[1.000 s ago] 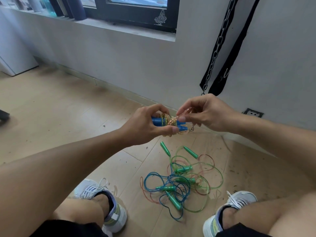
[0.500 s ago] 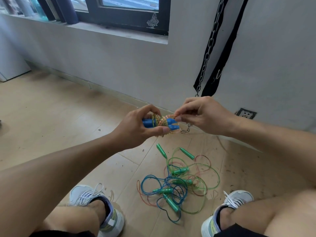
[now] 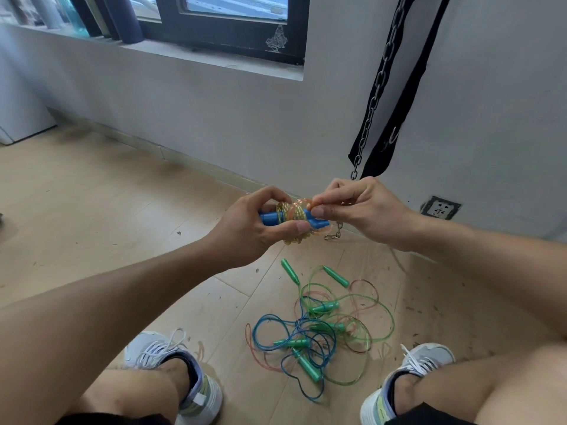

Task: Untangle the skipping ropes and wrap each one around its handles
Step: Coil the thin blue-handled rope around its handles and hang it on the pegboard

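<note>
My left hand [image 3: 254, 230] grips a pair of blue handles [image 3: 271, 218] held side by side, with an orange rope [image 3: 296, 213] coiled around their middle. My right hand [image 3: 352, 207] pinches the end of that orange rope just above the coil, at the handles' right end. On the floor between my feet lies a tangled pile of ropes [image 3: 319, 329]: blue, green and pinkish cords with several green handles [image 3: 310, 368] mixed in. One green handle [image 3: 290, 271] sticks out at the pile's far edge.
I sit on a wooden floor [image 3: 122, 216] facing a grey wall. A steel chain [image 3: 372, 99] and a black strap [image 3: 402, 96] hang down the wall behind my hands. A wall socket [image 3: 441, 207] sits low at the right. My shoes [image 3: 187, 381] flank the pile.
The right hand has shifted slightly along the coil while pinching the orange rope. The left hand keeps its grip on the blue handles. The camera has drifted a little.
</note>
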Action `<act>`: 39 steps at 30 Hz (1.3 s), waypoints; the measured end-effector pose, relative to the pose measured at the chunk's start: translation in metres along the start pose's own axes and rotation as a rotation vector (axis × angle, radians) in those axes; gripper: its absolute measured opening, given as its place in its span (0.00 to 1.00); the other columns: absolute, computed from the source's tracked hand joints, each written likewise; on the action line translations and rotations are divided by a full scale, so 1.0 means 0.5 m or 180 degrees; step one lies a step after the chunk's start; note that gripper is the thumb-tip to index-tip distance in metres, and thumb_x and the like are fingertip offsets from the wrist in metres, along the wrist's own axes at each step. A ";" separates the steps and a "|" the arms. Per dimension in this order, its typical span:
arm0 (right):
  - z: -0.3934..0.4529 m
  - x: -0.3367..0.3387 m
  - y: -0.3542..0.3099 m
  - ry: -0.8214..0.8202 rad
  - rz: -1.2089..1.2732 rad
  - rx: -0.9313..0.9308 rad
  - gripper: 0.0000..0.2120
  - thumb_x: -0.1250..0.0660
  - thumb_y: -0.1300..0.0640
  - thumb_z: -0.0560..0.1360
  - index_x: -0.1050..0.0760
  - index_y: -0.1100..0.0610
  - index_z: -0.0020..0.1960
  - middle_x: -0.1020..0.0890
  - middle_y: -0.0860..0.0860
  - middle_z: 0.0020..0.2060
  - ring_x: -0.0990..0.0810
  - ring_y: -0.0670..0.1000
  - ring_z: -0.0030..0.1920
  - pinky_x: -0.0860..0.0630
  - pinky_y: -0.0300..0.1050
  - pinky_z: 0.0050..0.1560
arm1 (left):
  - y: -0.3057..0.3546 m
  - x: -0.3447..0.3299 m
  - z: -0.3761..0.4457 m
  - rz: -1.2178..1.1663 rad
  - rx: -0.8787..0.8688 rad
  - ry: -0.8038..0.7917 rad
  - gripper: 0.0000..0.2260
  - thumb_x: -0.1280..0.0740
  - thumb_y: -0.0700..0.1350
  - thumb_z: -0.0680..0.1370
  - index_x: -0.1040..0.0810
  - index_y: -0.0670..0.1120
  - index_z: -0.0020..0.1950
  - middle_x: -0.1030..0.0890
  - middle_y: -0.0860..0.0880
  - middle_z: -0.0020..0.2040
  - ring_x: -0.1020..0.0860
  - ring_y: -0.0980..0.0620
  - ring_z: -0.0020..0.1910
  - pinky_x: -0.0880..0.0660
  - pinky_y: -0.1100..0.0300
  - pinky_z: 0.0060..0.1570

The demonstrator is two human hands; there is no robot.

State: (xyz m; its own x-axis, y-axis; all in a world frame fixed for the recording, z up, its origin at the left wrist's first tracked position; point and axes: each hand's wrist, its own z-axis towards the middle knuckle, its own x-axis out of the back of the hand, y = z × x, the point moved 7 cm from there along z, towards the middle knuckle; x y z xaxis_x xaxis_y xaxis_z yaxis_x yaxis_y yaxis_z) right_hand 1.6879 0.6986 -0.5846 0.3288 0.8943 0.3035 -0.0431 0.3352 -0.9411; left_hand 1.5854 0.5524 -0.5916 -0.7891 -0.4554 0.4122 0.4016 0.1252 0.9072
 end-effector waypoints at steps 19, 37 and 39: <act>-0.022 -0.018 0.043 -0.0542 0.1218 -0.1051 0.15 0.30 0.62 0.71 0.15 0.56 0.56 0.14 0.54 0.41 0.16 0.53 0.41 0.16 0.44 0.47 | -0.002 0.021 0.002 -0.0243 0.0223 0.0128 0.15 0.26 0.48 0.72 0.24 0.46 0.54 0.15 0.54 0.40 0.19 0.61 0.33 0.26 0.70 0.33; -0.029 -0.025 0.049 -0.0708 0.1061 -0.1231 0.10 0.28 0.63 0.68 0.12 0.54 0.46 0.13 0.57 0.50 0.15 0.53 0.49 0.17 0.47 0.49 | 0.008 -0.011 -0.003 0.0227 0.0061 -0.0252 0.17 0.24 0.50 0.70 0.25 0.48 0.54 0.15 0.52 0.42 0.16 0.57 0.37 0.23 0.68 0.34; -0.028 -0.031 0.050 -0.0745 0.1007 -0.1257 0.10 0.27 0.62 0.68 0.12 0.54 0.48 0.14 0.58 0.52 0.15 0.52 0.48 0.17 0.46 0.49 | 0.005 -0.010 -0.002 0.0275 0.0075 -0.0260 0.17 0.24 0.50 0.70 0.25 0.48 0.54 0.15 0.52 0.41 0.16 0.57 0.36 0.24 0.68 0.33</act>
State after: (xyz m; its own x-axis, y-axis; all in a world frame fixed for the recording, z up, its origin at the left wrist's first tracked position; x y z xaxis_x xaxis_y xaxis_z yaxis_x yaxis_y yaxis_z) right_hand 1.6952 0.6891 -0.6148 0.1369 0.9904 -0.0203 0.2660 -0.0565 -0.9623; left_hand 1.5908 0.5541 -0.5912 -0.7876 -0.3689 0.4935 0.4595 0.1820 0.8693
